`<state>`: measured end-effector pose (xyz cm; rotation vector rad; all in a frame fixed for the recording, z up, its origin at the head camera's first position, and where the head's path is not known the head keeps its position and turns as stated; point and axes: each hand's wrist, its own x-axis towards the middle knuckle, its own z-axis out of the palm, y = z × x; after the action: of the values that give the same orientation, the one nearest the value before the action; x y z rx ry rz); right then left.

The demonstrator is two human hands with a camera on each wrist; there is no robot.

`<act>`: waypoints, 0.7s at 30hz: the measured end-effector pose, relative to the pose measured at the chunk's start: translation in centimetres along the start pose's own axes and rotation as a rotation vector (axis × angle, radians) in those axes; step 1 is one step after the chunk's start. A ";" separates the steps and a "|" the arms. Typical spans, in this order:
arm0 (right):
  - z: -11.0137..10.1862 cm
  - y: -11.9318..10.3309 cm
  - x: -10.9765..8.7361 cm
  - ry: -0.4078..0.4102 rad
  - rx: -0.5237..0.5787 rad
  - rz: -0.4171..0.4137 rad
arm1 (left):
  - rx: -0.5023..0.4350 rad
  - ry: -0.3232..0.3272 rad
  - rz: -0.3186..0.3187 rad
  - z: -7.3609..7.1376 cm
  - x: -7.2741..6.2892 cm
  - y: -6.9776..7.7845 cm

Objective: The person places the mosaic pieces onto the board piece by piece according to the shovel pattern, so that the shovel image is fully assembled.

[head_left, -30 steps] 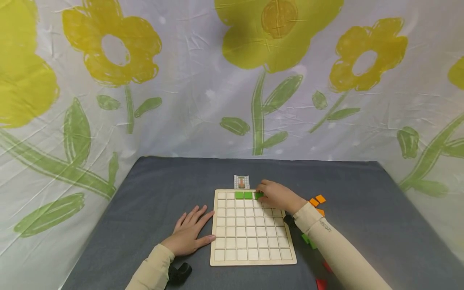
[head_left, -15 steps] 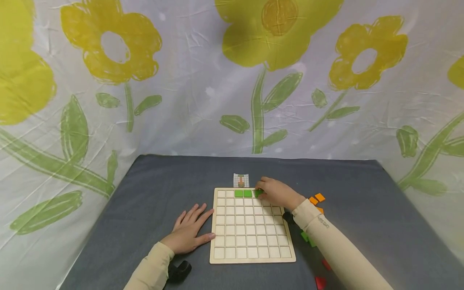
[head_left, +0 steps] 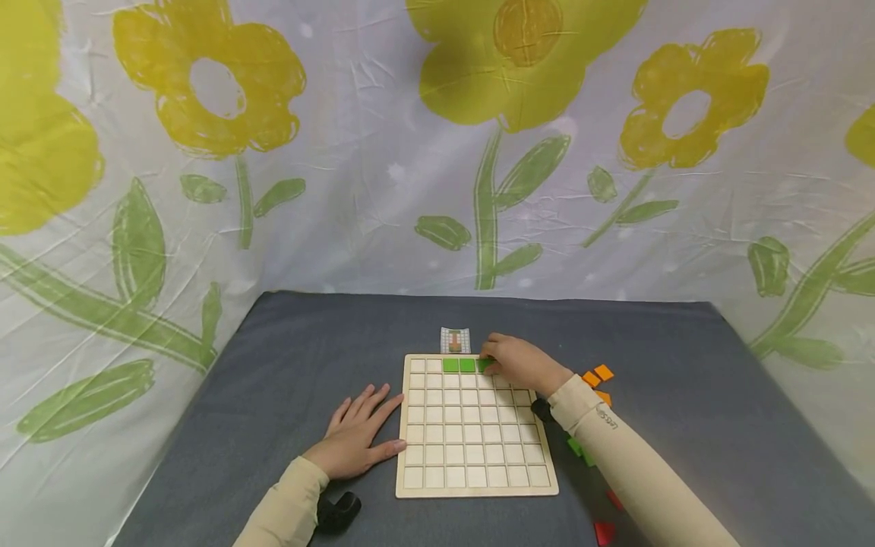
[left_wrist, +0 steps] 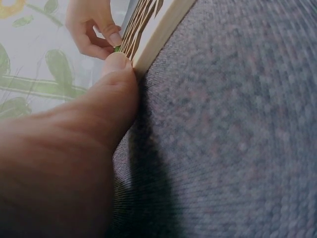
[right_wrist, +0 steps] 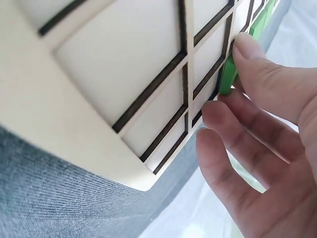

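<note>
A pale wooden grid board (head_left: pixel 454 434) lies on the cloth. Two green square tiles, a left one (head_left: pixel 451 365) and a right one (head_left: pixel 467 365), sit in its far row. Just right of them my right hand (head_left: pixel 522 363) pinches a third green tile (right_wrist: pixel 228 75) between thumb and fingers. In the right wrist view that tile is tilted at the cells of the far row, partly hidden by the thumb. My left hand (head_left: pixel 355 439) lies flat with fingers spread on the board's left side, its thumb (left_wrist: pixel 117 67) against the wooden edge.
A small pattern card (head_left: pixel 455 340) lies behind the board. To the right are several orange tiles (head_left: pixel 603 372), green tiles (head_left: pixel 575 447) and red tiles (head_left: pixel 604 533), some partly hidden by the right sleeve. A flowered curtain (head_left: pixel 369 190) hangs behind the dark cloth (head_left: pixel 328 327).
My right hand and the pinched green tile have shifted slightly left along the far row. My left hand stays in place at the board's edge.
</note>
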<state>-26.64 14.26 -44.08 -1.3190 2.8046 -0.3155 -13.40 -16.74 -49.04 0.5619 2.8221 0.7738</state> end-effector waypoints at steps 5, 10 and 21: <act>0.2 0.1 0.2 0.016 -0.005 -0.007 | 0.011 -0.002 -0.010 0.1 0.1 0.0; 0.3 0.1 0.1 0.029 0.002 -0.004 | 0.014 0.008 -0.009 0.1 0.1 0.0; -0.1 0.1 -0.2 -0.005 0.035 0.018 | 0.040 -0.020 -0.030 -0.5 0.0 0.6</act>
<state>-26.63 14.49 -44.06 -1.2852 2.7914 -0.3584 -13.30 -16.51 -48.34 0.5295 2.8265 0.7045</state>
